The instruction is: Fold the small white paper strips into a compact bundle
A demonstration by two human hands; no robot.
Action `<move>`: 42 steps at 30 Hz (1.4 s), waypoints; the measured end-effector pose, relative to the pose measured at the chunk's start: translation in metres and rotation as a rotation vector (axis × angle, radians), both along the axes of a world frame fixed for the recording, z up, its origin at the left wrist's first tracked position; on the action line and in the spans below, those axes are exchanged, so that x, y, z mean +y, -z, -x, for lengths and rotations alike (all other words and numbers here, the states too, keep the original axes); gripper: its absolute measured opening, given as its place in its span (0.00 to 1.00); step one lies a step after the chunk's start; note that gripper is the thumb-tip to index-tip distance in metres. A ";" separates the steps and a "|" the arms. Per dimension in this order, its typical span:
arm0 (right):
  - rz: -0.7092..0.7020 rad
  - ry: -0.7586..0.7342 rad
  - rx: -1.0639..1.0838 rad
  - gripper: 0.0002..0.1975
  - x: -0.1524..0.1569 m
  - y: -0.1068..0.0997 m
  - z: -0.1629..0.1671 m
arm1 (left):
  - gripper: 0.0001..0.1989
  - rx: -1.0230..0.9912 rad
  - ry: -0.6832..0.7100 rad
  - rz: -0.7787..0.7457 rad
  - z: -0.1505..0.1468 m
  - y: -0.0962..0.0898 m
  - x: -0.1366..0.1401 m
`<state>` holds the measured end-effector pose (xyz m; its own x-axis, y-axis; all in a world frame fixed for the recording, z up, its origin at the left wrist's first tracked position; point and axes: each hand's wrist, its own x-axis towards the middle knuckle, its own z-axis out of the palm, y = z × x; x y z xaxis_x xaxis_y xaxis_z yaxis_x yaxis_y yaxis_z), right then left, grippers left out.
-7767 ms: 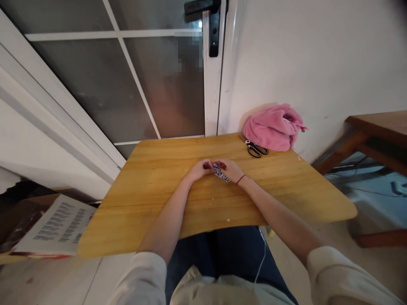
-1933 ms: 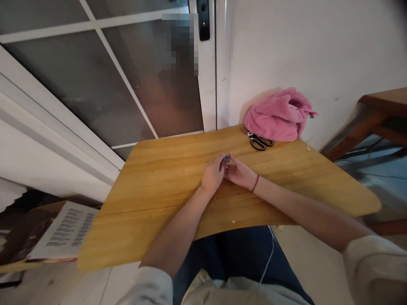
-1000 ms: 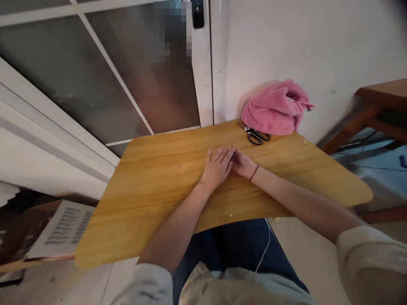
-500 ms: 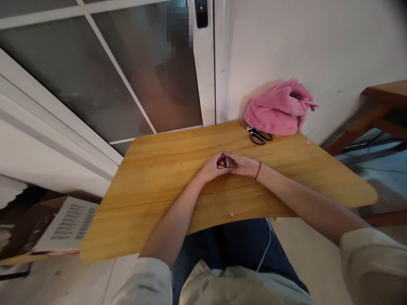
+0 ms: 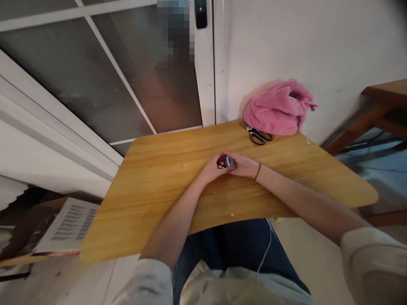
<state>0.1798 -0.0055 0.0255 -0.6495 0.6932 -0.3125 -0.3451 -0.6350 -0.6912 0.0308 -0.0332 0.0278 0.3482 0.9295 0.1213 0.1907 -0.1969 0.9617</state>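
My left hand [image 5: 212, 166] and my right hand [image 5: 243, 164] meet over the middle of the wooden table [image 5: 159, 169]. Both are closed around a small dark grey object with a paler, shiny edge [image 5: 229, 162]. Fingers cover much of it, so its kind does not show. The fingertips of my left hand curl in behind it, and my right hand wraps its right side. A red cord circles my right wrist.
Black-handled scissors [image 5: 259, 134] lie at the back of the table, beside a pink plush bag or cloth [image 5: 278, 108] against the wall. Printed paper [image 5: 68, 226] rests in a box at the lower left. Small white crumbs [image 5: 232, 214] dot the table's front edge.
The small grey object has turned between my hands, and more of its flat face shows. Both hands have stayed nearly in place.
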 end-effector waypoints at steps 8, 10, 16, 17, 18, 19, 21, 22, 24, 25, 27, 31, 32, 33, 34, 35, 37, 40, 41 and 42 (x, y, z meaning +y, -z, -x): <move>0.035 -0.034 0.035 0.21 0.000 -0.005 0.001 | 0.24 0.080 0.009 -0.021 0.002 0.005 0.004; 0.043 -0.041 0.035 0.22 0.000 -0.006 0.001 | 0.23 0.096 0.008 -0.034 0.002 0.006 0.005; 0.038 -0.048 0.023 0.22 -0.001 -0.008 0.002 | 0.24 0.136 -0.004 -0.094 0.003 0.011 0.007; 0.037 -0.051 0.019 0.22 -0.001 -0.008 0.001 | 0.24 0.144 -0.006 -0.105 0.003 0.012 0.008; 0.036 -0.053 0.015 0.22 -0.001 -0.008 0.001 | 0.23 0.153 -0.010 -0.116 0.004 0.013 0.008; 0.034 -0.055 0.013 0.23 -0.001 -0.008 0.001 | 0.23 0.160 -0.016 -0.125 0.004 0.014 0.008; 0.030 -0.059 0.012 0.23 0.000 -0.008 0.000 | 0.23 0.171 -0.031 -0.142 0.004 0.015 0.009; 0.027 -0.061 0.014 0.22 0.001 -0.008 0.000 | 0.23 0.176 -0.037 -0.150 0.005 0.015 0.009; 0.019 -0.063 0.019 0.22 0.001 -0.007 0.000 | 0.25 0.187 -0.038 -0.164 0.005 0.015 0.009; 0.015 -0.062 0.021 0.22 0.001 -0.006 0.000 | 0.25 0.194 -0.033 -0.170 0.005 0.015 0.010; 0.011 -0.061 0.020 0.21 0.001 -0.004 -0.001 | 0.26 0.207 -0.019 -0.184 0.004 0.015 0.010; 0.018 -0.055 0.008 0.20 0.001 0.000 -0.001 | 0.22 0.222 -0.008 -0.224 0.005 0.013 0.010; 0.021 -0.050 0.008 0.20 0.001 0.000 0.000 | 0.21 0.220 -0.008 -0.232 0.005 0.013 0.009; 0.025 -0.044 0.010 0.19 0.001 0.001 0.000 | 0.21 0.214 -0.009 -0.238 0.005 0.012 0.009; 0.030 -0.037 0.013 0.19 0.001 0.001 0.000 | 0.22 0.204 -0.010 -0.241 0.005 0.012 0.008; 0.037 -0.030 0.019 0.19 0.001 0.001 0.001 | 0.22 0.191 -0.011 -0.241 0.006 0.012 0.008; 0.055 -0.013 0.034 0.18 0.001 0.001 0.002 | 0.23 0.154 -0.008 -0.231 0.006 0.012 0.007; 0.083 0.015 0.061 0.20 -0.002 -0.003 0.003 | 0.24 0.079 0.006 -0.190 0.005 0.011 0.006; 0.092 0.021 0.070 0.21 -0.003 -0.004 0.003 | 0.24 0.052 0.015 -0.171 0.005 0.011 0.006; 0.100 0.024 0.079 0.21 -0.005 -0.006 0.003 | 0.24 0.025 0.022 -0.150 0.005 0.011 0.006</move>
<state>0.1771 -0.0100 0.0316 -0.6585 0.6768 -0.3292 -0.4116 -0.6901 -0.5952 0.0262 -0.0271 0.0170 0.3731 0.8937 0.2492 0.2079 -0.3424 0.9163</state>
